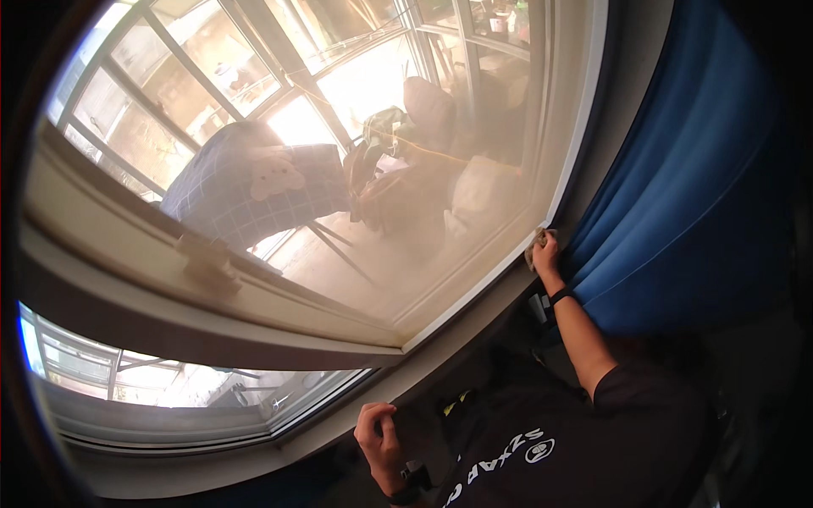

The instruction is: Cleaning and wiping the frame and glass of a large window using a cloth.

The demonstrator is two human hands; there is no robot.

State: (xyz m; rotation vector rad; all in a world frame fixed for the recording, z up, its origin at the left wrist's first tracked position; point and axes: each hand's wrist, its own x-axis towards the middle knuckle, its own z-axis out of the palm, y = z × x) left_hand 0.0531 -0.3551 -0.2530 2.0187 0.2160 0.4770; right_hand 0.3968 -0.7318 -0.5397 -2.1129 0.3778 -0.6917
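My right hand [545,253] grips a crumpled brownish cloth [532,254], pressed to the white lower frame [470,306] of a large window near its right corner. A dark band circles that wrist. Lower down, in front of my dark printed T-shirt [571,438], my left hand [379,438] is raised with its fingers curled in; nothing shows in it. It touches neither the sill nor the frame. The window's hazy pane [413,267] fills the upper left of the view.
A blue curtain [686,190] hangs right beside my right arm. A grey ledge [444,374] runs below the frame. Lower left, a second window section [190,387] shows. Behind the pane are a checked blanket [254,184], a draped pile of cloth items [400,184] and a framed glass enclosure.
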